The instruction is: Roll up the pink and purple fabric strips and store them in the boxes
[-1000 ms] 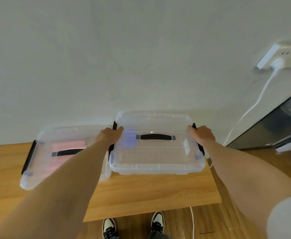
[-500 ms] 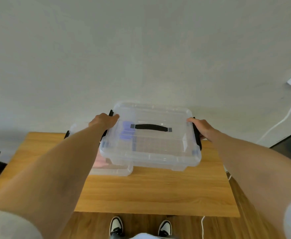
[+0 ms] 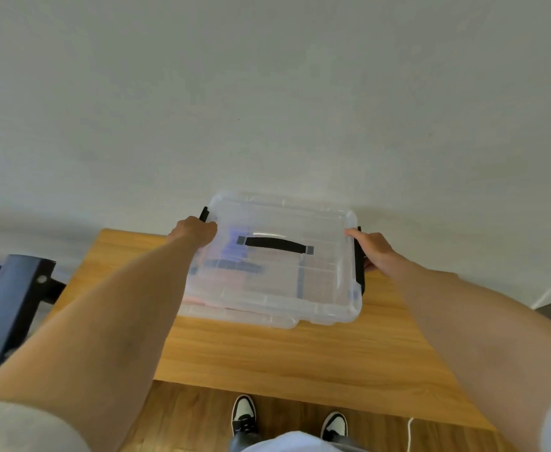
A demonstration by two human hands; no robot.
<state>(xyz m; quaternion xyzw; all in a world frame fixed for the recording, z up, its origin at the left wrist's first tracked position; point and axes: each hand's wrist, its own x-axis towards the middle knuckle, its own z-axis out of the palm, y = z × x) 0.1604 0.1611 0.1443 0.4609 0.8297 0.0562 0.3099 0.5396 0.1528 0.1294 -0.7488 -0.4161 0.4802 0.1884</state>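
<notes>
Boxes are now stacked, or very nearly: the clear lidded box (image 3: 277, 262) between my hands sat a second ago to the right of the other one, and I have carried it leftward until it lies squarely over it. Only a pale lower edge (image 3: 235, 313) with a pink tinge shows beneath my load; I cannot tell whether the two are already touching.

My left hand (image 3: 193, 231) is clenched around the near-left corner by the black side latch (image 3: 204, 214), fingers curled over the lid rim. My right hand (image 3: 373, 251) clasps the opposite end, thumb on top, fingers wrapped round the other black latch (image 3: 359, 269). Between my hands runs the black carry handle (image 3: 275, 245) on the lid. Purple shows faintly through the plastic just right of my left hand, which I take for the rolled purple strips; pink glows lower down, presumably in the box underneath.

Both lids look shut, so the rolling and storing seems finished. I judge what remains is settling this box squarely and letting go, above the wooden table (image 3: 300, 363) under my forearms.
</notes>
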